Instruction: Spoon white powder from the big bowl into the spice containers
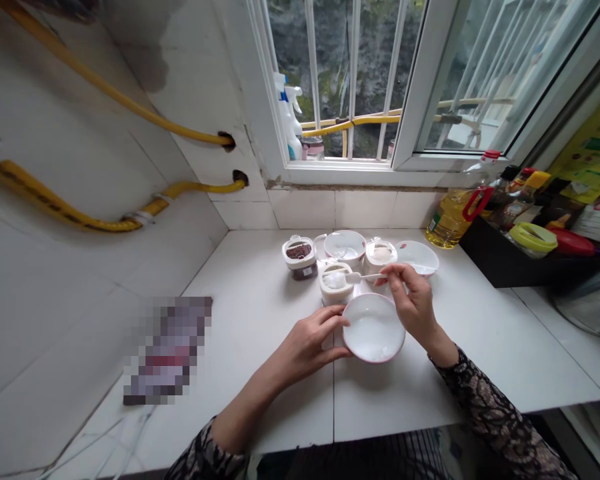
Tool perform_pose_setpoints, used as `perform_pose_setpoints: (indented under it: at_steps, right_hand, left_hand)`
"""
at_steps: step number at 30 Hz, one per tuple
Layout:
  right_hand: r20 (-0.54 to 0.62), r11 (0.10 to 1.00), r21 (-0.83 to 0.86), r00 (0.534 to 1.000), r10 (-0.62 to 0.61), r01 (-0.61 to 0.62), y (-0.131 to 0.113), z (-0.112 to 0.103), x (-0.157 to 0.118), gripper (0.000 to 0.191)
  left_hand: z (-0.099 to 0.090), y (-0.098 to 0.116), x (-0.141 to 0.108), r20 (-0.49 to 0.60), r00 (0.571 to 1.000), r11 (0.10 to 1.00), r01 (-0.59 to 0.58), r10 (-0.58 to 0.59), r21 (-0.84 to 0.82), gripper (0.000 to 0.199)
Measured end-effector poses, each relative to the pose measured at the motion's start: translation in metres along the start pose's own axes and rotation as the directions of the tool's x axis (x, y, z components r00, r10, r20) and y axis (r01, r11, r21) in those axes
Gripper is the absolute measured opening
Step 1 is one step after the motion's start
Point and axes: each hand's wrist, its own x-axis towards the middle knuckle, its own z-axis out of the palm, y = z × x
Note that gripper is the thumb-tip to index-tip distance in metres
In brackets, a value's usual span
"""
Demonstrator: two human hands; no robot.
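Note:
My left hand (316, 340) grips the near-left rim of a white bowl (374, 330) with a pink edge, thumb and fingers on either side of it. Pinched in my right hand (409, 300) is the handle of a small white spoon (354, 277). Its head is at the mouth of a seasoning jar (336, 285) holding white grains, just behind the bowl. Whether the spoon carries any grains I cannot tell. A second jar (300, 257) with dark reddish contents stands behind on the left, and a third jar (380, 253) with pale contents is behind the spoon.
Two more white bowls, one glass-like inside (345, 248) and another (420, 259), stand at the back. An oil bottle (450, 217) and a black box (500, 257) of condiments are at the right. A blurred-out object (173, 350) lies left. Yellow pipes (175, 193) run along the wall.

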Motion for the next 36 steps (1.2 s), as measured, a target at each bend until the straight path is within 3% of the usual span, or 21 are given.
perform_pose_setpoints:
  at_steps: [2, 5, 8, 12, 18, 20, 22, 25, 29, 32, 36]
  right_hand:
    - [0.034, 0.999, 0.0, 0.998, 0.05, -0.05, 0.001, 0.003, 0.0, 0.014]
    - [0.1, 0.998, -0.064, 0.995, 0.018, -0.012, 0.004, 0.009, 0.001, 0.015]
    - [0.073, 0.996, -0.084, 0.997, 0.021, -0.014, 0.006, 0.011, 0.001, 0.016]
    - [0.018, 0.996, -0.025, 0.996, 0.09, -0.09, 0.006, 0.011, 0.0, 0.015]
    - [0.049, 0.976, 0.136, 0.985, 0.165, -0.17, 0.007, -0.001, 0.002, 0.013]
    - [0.129, 0.967, 0.155, 0.974, 0.184, -0.203, 0.009, -0.01, 0.004, 0.015]
    - [0.25, 0.986, 0.066, 0.959, 0.132, -0.153, 0.012, -0.016, 0.005, 0.017]
    - [0.394, 0.995, -0.092, 0.919, -0.001, 0.041, 0.016, -0.015, 0.002, 0.02]
    - [0.537, 0.974, -0.122, 0.838, -0.098, 0.192, 0.012, -0.002, -0.007, 0.02]
    - [0.587, 0.992, -0.05, 0.806, -0.068, 0.12, 0.005, 0.003, -0.011, 0.02]
    - [0.574, 0.995, 0.002, 0.815, 0.083, -0.103, -0.001, 0.001, -0.009, 0.022]
  left_hand:
    - [-0.001, 0.001, 0.0, 0.009, 1.0, 1.0, 0.009, -0.009, -0.005, 0.033]
    - [-0.001, 0.001, 0.0, 0.009, 1.0, 1.0, 0.023, -0.023, -0.013, 0.033]
    - [-0.001, 0.001, 0.0, 0.006, 1.0, 0.999, 0.023, -0.023, -0.022, 0.034]
    - [-0.001, 0.001, 0.0, 0.002, 1.0, 1.0, 0.012, -0.012, -0.024, 0.034]
    - [-0.001, 0.001, 0.0, 0.016, 1.0, 1.0, 0.018, -0.018, -0.015, 0.033]
    - [-0.001, 0.001, 0.0, 0.016, 1.0, 1.0, 0.01, -0.009, -0.013, 0.033]
    - [-0.001, 0.001, 0.0, 0.011, 1.0, 1.0, 0.004, -0.004, -0.011, 0.033]
    - [-0.001, 0.001, -0.001, 0.008, 1.0, 1.0, 0.006, -0.006, -0.005, 0.032]
    - [-0.001, 0.001, -0.001, 0.002, 1.0, 1.0, -0.004, 0.004, -0.009, 0.032]
    - [0.0, 0.0, -0.001, 0.002, 1.0, 1.0, -0.004, 0.004, -0.015, 0.033]
    - [-0.001, -0.001, -0.002, 0.022, 1.0, 1.0, 0.014, -0.014, -0.009, 0.032]
